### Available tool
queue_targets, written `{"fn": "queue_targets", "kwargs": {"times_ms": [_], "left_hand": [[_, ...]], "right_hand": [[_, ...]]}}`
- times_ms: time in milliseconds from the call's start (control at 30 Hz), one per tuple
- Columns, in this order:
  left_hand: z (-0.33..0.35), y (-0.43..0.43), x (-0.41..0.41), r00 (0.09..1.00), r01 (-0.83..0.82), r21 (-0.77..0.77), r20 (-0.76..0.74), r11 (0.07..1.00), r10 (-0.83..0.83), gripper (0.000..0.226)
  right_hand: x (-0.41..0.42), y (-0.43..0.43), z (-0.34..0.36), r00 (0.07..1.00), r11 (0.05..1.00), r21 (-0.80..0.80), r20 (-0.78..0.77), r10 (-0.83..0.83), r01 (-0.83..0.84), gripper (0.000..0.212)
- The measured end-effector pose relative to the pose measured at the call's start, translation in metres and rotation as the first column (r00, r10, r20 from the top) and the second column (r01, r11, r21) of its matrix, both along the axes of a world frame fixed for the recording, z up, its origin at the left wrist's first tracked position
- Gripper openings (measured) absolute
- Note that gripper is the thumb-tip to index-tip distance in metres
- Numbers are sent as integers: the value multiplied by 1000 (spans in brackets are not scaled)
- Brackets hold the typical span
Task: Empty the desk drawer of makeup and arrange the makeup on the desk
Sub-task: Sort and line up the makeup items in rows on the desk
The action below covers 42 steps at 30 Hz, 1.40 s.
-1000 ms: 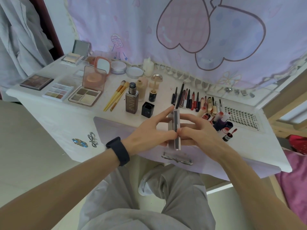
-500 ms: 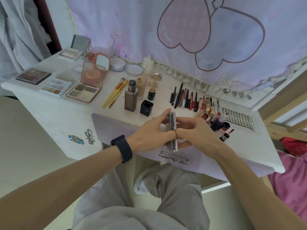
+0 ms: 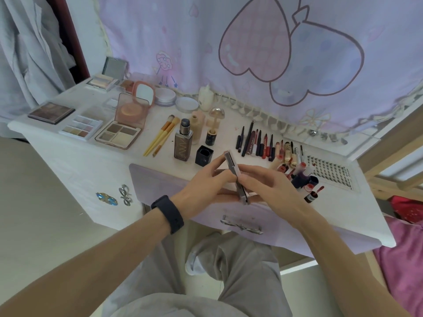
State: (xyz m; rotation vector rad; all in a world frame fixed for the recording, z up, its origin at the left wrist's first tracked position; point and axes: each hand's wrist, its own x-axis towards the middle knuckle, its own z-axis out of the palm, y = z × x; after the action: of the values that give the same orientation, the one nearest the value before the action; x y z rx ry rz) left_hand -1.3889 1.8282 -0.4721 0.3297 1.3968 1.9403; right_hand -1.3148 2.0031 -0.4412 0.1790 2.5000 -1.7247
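Note:
Both hands hold a thin grey makeup case (image 3: pixel 233 169) edge-up above the lilac drawer (image 3: pixel 160 186) of the white desk (image 3: pixel 75 154). My left hand (image 3: pixel 206 186), with a black wristband, presses its fingers against the case's left side. My right hand (image 3: pixel 263 186) pinches the case from the right. On the desk lie open eyeshadow palettes (image 3: pixel 117 135), yellow brushes (image 3: pixel 160 138), a brown foundation bottle (image 3: pixel 183 143), a black pot (image 3: pixel 203 155), a row of pencils and lip tubes (image 3: pixel 261 143) and a lash tray (image 3: pixel 329 172).
A pink mirror compact (image 3: pixel 143 94), round tins (image 3: pixel 186 104) and a cream bottle (image 3: pixel 205 97) stand at the desk's back, under a hanging heart-print cloth (image 3: pixel 251 42). The drawer's metal handle (image 3: pixel 240 225) faces my grey-trousered knees. A wooden frame (image 3: pixel 393 143) and pink bedding (image 3: pixel 402 259) are at the right.
The case has tilted slightly, its top leaning left, while both hands keep hold of it. My view has drifted a little; the desk items have not moved.

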Motion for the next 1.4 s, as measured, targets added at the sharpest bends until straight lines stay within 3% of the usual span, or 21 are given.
{"fn": "queue_targets", "kwargs": {"times_ms": [100,233,400,533,633,700,800,867,967,1033,1167,1267,1333,1400], "left_hand": [[-4,2,2,993,-78,37,95,996,75,61],[-9,2,10,996,-84,-21,42,996,85,54],[-5,-6,13,999,-45,-25,6,999,45,55],[-6,-17,11,990,-110,41,98,993,105,49],[-7,-28,13,973,-169,27,165,985,163,60],[-6,-36,16,980,-173,-17,96,985,174,75],[-3,-49,18,963,-185,-239,-236,953,128,106],[0,-55,17,914,-172,-385,-406,907,1,129],[1,-54,16,784,-144,-593,-557,792,-275,141],[0,-53,14,681,-186,-690,-604,700,-414,139],[0,-51,13,616,-261,-782,-587,566,-526,129],[-4,-49,15,520,-406,-788,-616,463,-591,125],[-6,-48,15,507,-424,-784,-621,454,-598,126],[-6,-49,13,550,-385,-783,-620,488,-560,124]], "right_hand": [[11,-4,-4,998,997,65,-58,-30,33,62],[18,-16,-15,980,975,182,-175,-96,128,38],[20,-24,-29,923,909,305,-342,-175,285,24],[20,-24,-34,902,915,216,-347,-256,342,33],[18,-23,-37,913,934,116,-282,-294,337,41],[17,-26,-36,920,946,44,-252,-300,321,41],[18,-33,-36,936,950,-83,-163,-310,300,34],[19,-34,-39,944,959,-47,-171,-283,279,33],[20,-38,-40,950,969,-35,-191,-246,244,32],[22,-43,-37,954,975,-5,-205,-219,223,31],[25,-49,-34,947,972,63,-248,-203,224,31],[26,-52,-29,936,956,187,-314,-159,225,30],[26,-54,-26,932,938,269,-343,-116,216,30],[25,-54,-23,931,933,292,-350,-100,210,30]]}}
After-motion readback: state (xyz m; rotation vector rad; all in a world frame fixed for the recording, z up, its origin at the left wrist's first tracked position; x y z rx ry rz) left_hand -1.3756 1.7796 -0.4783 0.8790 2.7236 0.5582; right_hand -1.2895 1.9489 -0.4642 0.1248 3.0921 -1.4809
